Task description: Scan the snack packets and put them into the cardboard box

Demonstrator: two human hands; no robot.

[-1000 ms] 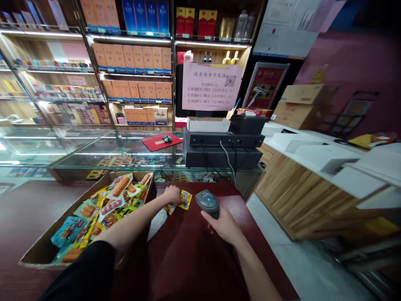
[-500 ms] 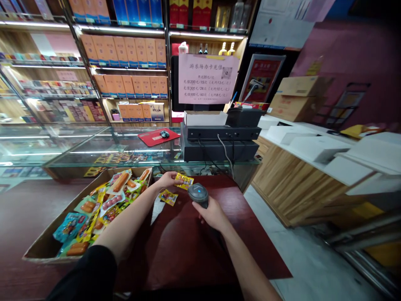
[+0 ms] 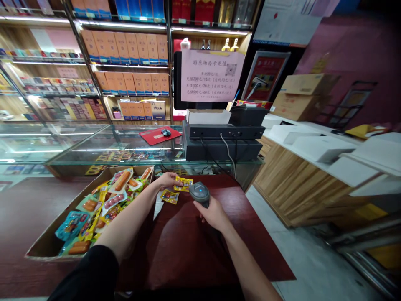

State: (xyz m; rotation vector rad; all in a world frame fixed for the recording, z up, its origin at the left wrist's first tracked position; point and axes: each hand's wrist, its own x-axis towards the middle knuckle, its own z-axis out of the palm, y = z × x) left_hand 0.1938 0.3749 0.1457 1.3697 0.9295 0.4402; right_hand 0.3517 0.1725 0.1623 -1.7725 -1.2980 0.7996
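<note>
My left hand (image 3: pixel 168 180) pinches a small yellow snack packet (image 3: pixel 184 184) above the dark red table (image 3: pixel 181 251). Another yellow packet (image 3: pixel 170 196) lies on the table just below that hand. Wrapped around the handle of a grey barcode scanner (image 3: pixel 199 192) is my right hand (image 3: pixel 211 213). The scanner's head, with a small blue light on top, is close beside the held packet's right end. Under my left forearm, an open cardboard box (image 3: pixel 44 246) holds many wrapped sausages and snack packets; the forearm hides part of it.
Behind the table stands a glass display counter (image 3: pixel 125 156) with a red mouse pad (image 3: pixel 156 136), a mouse (image 3: pixel 166 132) and a black cash drawer (image 3: pixel 222 148). A pink sign (image 3: pixel 211 77) covers the monitor. A wooden cabinet (image 3: pixel 300 184) is at the right.
The held packet has turned slightly and sits nearer level beside the scanner. Both hands otherwise keep their grips. The whole view has shifted a little.
</note>
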